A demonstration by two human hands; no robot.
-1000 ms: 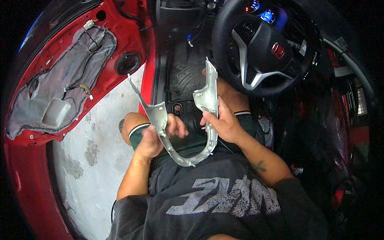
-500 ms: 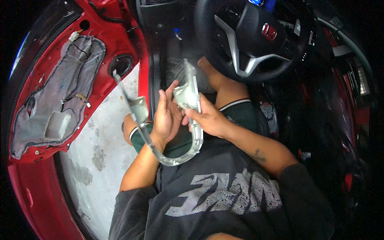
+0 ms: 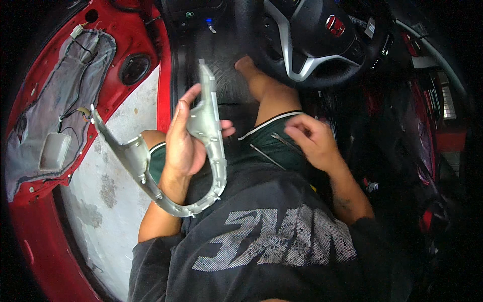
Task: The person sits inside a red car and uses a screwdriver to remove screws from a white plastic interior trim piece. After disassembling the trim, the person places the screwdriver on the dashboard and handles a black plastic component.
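A pale grey-green, U-shaped plastic trim piece (image 3: pixel 218 168) hangs tilted in front of my lap, with clips and tabs along its edge. My left hand (image 3: pixel 183 146) is closed on its right arm, palm against the widened part. Some fingertips show past the far edge; the curve of the U passes below my wrist. Over my right thigh is my right hand (image 3: pixel 316 143), its fingers bent and a little blurred, so any grip is unclear. Beside and partly under it lies a slim metal tool with a forked tip (image 3: pixel 284 140). A thin metal rod (image 3: pixel 266 156) lies on my shorts.
Ahead on the right is a steering wheel (image 3: pixel 297 70). To the left stands an opened red car door (image 3: pixel 45 221), its inner panel off, with a grey liner (image 3: pixel 70 100), loose connectors and a round speaker (image 3: pixel 135 69). Grey floor (image 3: pixel 100 201) shows between door and sill.
My right hand has let go of the trim piece and moved right, to the tools on my thigh. My left hand has shifted left with the trim piece, which now faces differently.
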